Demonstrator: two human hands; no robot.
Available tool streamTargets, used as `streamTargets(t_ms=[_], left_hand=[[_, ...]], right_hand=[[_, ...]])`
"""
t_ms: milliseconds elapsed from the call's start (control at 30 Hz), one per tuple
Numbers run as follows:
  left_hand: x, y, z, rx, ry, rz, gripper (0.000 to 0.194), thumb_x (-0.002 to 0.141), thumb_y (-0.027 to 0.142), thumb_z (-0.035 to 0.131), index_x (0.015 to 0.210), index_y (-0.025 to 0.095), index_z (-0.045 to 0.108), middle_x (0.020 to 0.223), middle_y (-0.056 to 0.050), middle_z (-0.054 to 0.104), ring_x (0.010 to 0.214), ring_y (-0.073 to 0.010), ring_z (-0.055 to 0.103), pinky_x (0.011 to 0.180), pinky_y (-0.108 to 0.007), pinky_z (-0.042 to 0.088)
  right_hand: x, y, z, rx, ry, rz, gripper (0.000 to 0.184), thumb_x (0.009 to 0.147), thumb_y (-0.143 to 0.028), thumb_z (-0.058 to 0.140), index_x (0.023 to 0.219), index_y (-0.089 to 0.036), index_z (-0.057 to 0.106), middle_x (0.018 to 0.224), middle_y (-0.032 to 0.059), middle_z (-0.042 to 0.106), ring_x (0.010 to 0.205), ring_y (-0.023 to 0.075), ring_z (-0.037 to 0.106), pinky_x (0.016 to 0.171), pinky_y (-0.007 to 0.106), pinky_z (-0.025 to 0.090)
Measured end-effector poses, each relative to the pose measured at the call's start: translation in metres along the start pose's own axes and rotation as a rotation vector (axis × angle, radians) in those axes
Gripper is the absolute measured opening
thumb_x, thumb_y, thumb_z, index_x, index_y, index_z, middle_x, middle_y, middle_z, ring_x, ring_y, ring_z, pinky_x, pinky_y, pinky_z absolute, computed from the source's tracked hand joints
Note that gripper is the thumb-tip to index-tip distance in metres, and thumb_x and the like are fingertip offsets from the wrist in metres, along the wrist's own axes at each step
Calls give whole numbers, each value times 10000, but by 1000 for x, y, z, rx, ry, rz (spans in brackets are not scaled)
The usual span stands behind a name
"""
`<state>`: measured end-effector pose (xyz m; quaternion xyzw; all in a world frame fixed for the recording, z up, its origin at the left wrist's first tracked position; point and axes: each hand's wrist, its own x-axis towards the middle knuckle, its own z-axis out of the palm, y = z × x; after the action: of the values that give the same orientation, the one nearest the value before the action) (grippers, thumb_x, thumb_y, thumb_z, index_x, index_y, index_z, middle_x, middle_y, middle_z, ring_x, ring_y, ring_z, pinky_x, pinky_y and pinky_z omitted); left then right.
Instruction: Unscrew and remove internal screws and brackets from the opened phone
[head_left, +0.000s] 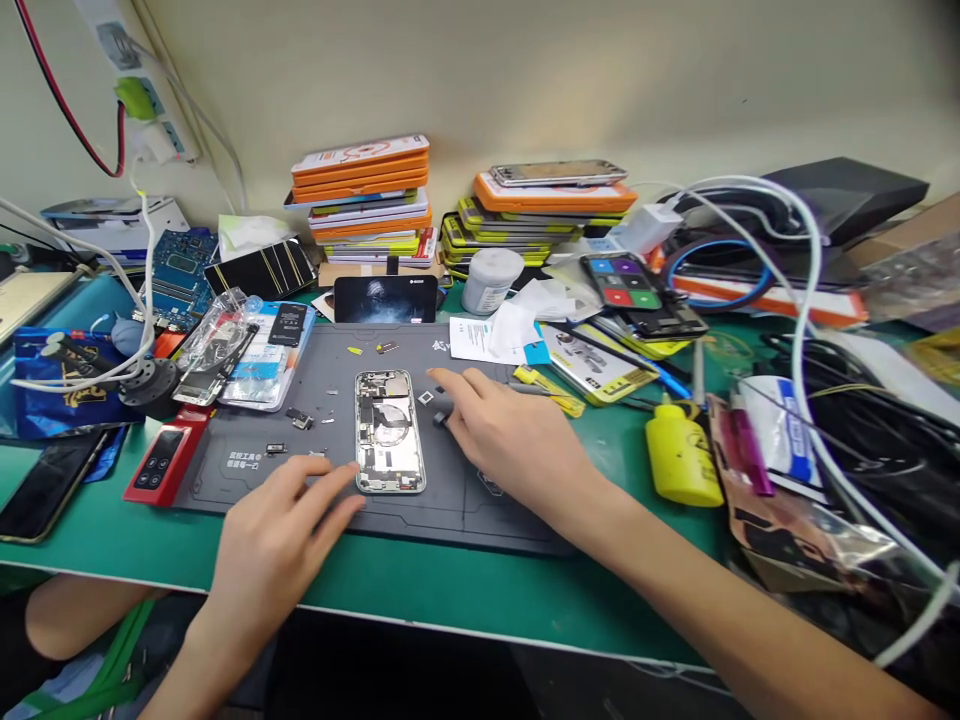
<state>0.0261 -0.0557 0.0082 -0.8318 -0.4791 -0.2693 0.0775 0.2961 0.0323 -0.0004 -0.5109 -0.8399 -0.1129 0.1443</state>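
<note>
An opened phone (390, 435) lies on the dark grey work mat (420, 520), its inner boards and metal parts exposed. My left hand (281, 525) is at its lower left corner, fingers stretched and apart, fingertips at the frame's edge. To the right of the phone my right hand (510, 430) reaches in over the mat with index finger and thumb apart. Below the index finger lies a small square part (426, 398); a small dark piece (440, 419) is close by the thumb tip. Small loose parts (300, 419) are scattered left of the phone.
Behind the mat stand a propped-up phone (385, 299), a white tub (491, 280) and stacks of orange boxes (360, 185). A red device (166, 458) sits at the mat's left corner. Rightward are a yellow bottle (682, 455) and tangled white cables (814, 300).
</note>
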Motion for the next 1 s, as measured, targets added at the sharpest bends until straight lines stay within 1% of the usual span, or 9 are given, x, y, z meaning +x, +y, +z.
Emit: streamTargets(t_ms=[100, 200, 267, 433, 500, 600, 733, 867, 1000], left_hand=[[6, 9, 12, -43, -54, 14, 201, 1113, 294, 626, 1241, 215, 759, 1066, -29, 727, 869, -147, 748, 761, -259, 538], [7, 8, 21, -98, -53, -12, 169, 1109, 289, 633, 1154, 227, 784, 1005, -10, 726, 810, -127, 737, 724, -242, 530], [7, 5, 24, -144, -42, -36, 172, 1111, 297, 632, 1109, 234, 791, 968, -1, 723, 782, -118, 727, 729, -232, 534], [8, 3, 25, -197, -59, -68, 219, 1120, 317, 611, 1085, 253, 817, 949, -5, 730, 784, -121, 720, 727, -223, 536], [7, 3, 25, -188, -55, -63, 210, 1115, 305, 621, 1092, 254, 823, 947, -4, 735, 781, -121, 717, 726, -225, 531], [5, 5, 24, -148, -29, -38, 181, 1101, 282, 646, 1106, 238, 822, 934, -5, 734, 766, -120, 707, 707, -231, 518], [2, 5, 25, -110, -11, -15, 181, 1102, 279, 647, 1112, 224, 820, 937, -13, 736, 787, -123, 708, 721, -231, 523], [3, 6, 27, -109, 11, -5, 202, 1112, 292, 628, 1114, 230, 820, 928, -16, 749, 783, -125, 711, 732, -234, 531], [2, 9, 22, -115, 66, 1, 199, 1115, 266, 609, 1169, 229, 797, 932, -33, 782, 825, -156, 734, 776, -269, 543]], right_hand=[[2, 6, -2, -54, -3, 27, 412, 1009, -80, 523, 1395, -136, 654, 1074, 102, 790, 800, 220, 732, 562, 335, 339], [4, 11, -1, -79, 18, 34, 440, 1007, -59, 510, 1421, -120, 645, 1065, 115, 797, 783, 224, 730, 565, 345, 351], [4, 12, -2, -88, 25, 43, 447, 1002, -45, 505, 1419, -118, 648, 1042, 116, 794, 784, 229, 729, 569, 350, 356], [3, 9, -6, -73, 49, 34, 462, 1026, -54, 495, 1462, -147, 619, 1087, 107, 785, 914, 245, 737, 613, 346, 383], [2, 6, -7, -53, 37, 16, 404, 1044, -69, 491, 1408, -154, 646, 1054, 105, 779, 886, 233, 723, 606, 341, 360], [0, 2, -7, -42, 0, -10, 261, 1056, -82, 500, 1193, -154, 711, 926, 92, 749, 779, 214, 679, 584, 343, 305], [-1, 0, -6, -44, -8, -16, 235, 1070, -88, 493, 1049, -141, 720, 891, 101, 724, 773, 223, 655, 582, 342, 281], [0, 1, -5, -50, -2, -14, 237, 1073, -111, 509, 1102, -145, 743, 993, 139, 742, 883, 252, 664, 589, 340, 302], [4, 9, -13, -46, 29, 21, 362, 1062, -58, 463, 1297, -142, 725, 1142, 167, 760, 967, 277, 686, 636, 352, 381]])
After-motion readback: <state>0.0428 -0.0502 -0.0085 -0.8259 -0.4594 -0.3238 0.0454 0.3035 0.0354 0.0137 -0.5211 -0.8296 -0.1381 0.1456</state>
